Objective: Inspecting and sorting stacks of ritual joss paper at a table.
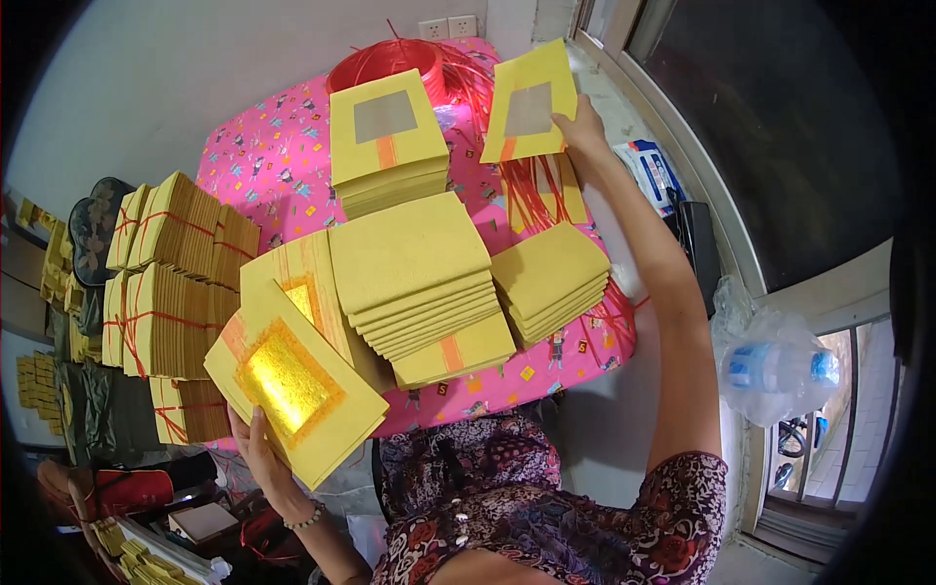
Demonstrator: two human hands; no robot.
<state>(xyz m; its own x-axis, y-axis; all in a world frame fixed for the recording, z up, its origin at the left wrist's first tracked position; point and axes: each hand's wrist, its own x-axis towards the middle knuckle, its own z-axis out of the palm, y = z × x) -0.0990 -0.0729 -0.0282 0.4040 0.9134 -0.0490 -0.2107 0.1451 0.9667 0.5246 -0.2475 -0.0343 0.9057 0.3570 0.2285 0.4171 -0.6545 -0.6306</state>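
In my left hand is a small sheaf of yellow joss paper, its top sheet bearing a shiny gold foil rectangle; the thumb lies on top. My right hand grips the right edge of a yellow joss paper sheet with a grey foil rectangle, tilted at the far right. Left of that sheet stands a tall stack of grey-foil joss paper. Folded yellow paper bundles are layered in the middle, and a smaller folded pile lies to their right. More gold-foil sheets lie beyond my left hand.
A pink patterned cloth covers the table. Tied yellow paper bundles are piled at the left. Behind stands a red basket with red ties beside it. A bagged plastic bottle is right, near the window frame.
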